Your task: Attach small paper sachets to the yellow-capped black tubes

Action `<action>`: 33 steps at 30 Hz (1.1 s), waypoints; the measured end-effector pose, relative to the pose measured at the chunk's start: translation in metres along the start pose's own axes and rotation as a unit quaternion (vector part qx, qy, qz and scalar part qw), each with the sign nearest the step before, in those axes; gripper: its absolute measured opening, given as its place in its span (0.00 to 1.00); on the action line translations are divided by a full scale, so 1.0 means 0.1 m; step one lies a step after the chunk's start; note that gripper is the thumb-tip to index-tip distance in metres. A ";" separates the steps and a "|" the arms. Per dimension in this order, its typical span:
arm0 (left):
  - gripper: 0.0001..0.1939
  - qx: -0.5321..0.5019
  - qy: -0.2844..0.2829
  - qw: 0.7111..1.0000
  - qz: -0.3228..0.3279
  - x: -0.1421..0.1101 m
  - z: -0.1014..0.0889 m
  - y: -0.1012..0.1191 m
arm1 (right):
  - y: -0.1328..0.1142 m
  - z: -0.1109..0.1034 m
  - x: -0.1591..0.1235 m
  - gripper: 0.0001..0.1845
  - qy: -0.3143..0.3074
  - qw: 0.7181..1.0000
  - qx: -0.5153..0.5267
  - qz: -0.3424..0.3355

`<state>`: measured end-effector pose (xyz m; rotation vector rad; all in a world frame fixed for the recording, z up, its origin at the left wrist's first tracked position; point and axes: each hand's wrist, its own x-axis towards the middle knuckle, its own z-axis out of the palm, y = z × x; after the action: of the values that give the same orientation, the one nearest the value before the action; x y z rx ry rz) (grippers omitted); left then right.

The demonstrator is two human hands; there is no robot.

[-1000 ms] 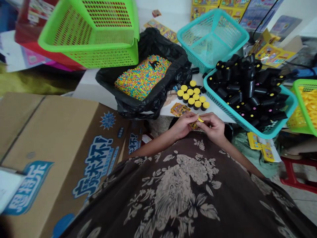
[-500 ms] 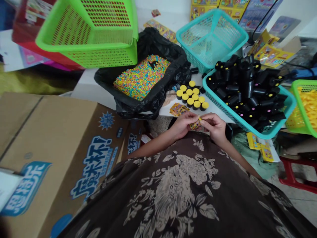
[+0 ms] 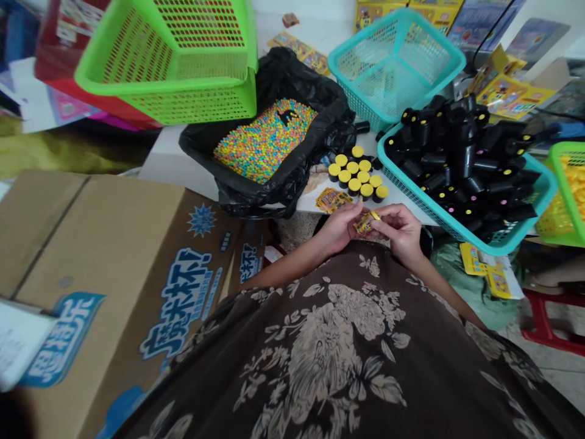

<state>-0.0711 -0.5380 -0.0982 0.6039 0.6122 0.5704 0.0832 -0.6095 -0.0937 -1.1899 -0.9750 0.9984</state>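
Note:
Just above my lap, my left hand [image 3: 342, 227] and my right hand [image 3: 400, 231] meet around a small tub with a yellow rim and a colourful printed label [image 3: 365, 223]. The fingers of both hands are closed on it, and they cover part of its body. On the table edge beyond my left hand lies a pile of printed labels [image 3: 333, 199]. Behind that stands a cluster of small black tubs with yellow lids [image 3: 363, 177].
A black-lined tray of coloured candy balls [image 3: 265, 143] sits left of the tubs. At right, a teal basket [image 3: 496, 247] is heaped with black containers [image 3: 461, 152]. Another teal basket [image 3: 397, 67] and a green basket [image 3: 183, 103] stand behind. A large carton [image 3: 105, 244] fills the left.
The labelled tub has tilted between my hands, so more of its printed side faces me. My right fingers have shifted slightly on it. The whole view has moved a little.

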 end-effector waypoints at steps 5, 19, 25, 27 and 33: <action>0.20 0.025 -0.031 0.999 -0.002 -0.03 0.01 0.04 | 0.02 -0.07 0.03 0.21 0.017 0.999 0.016 -0.041; 0.17 -0.029 0.060 0.997 0.047 -0.04 0.12 0.03 | 0.15 -0.11 0.02 0.15 -0.024 0.995 -0.028 -0.097; 0.16 -0.025 0.039 0.998 0.039 -0.06 0.17 0.02 | 0.15 -0.14 0.02 0.17 -0.041 0.995 -0.032 -0.082; 0.15 -0.031 0.042 0.998 0.047 -0.08 0.19 0.02 | 0.16 -0.15 0.00 0.16 -0.029 0.990 -0.081 -0.109; 0.16 -0.032 0.056 0.995 0.080 -0.08 0.24 0.00 | 0.14 -0.16 -0.01 0.16 -0.059 0.993 -0.049 -0.092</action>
<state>-0.0608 -0.5509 -0.0797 0.5670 0.6529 0.7761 0.0968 -0.6137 -0.1094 -1.1089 -1.2176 0.8899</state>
